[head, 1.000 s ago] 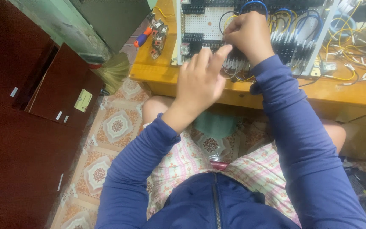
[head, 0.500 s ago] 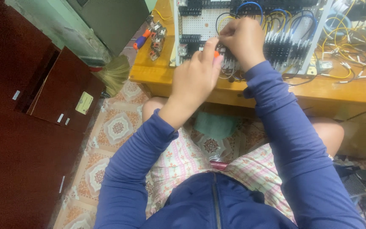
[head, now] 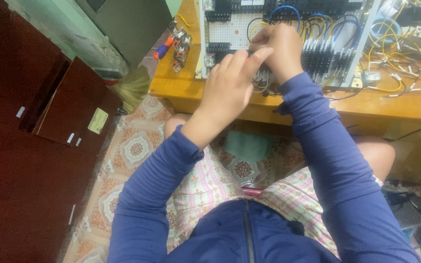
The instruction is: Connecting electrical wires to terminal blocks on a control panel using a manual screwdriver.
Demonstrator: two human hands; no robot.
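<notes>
Wooden bench [head: 395,104]: panel [head: 230,29] under both hands' fingers [head: 261,53].

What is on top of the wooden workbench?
A white perforated wiring panel with black terminal blocks, loose yellow wires and a red-and-blue screwdriver. Both hands cover the panel's lower middle.

Wooden workbench [head: 391,104] carrying a white wiring panel [head: 230,29] under the hands, screwdriver [head: 163,47] off left, loose yellow wires [head: 405,73] right.
</notes>
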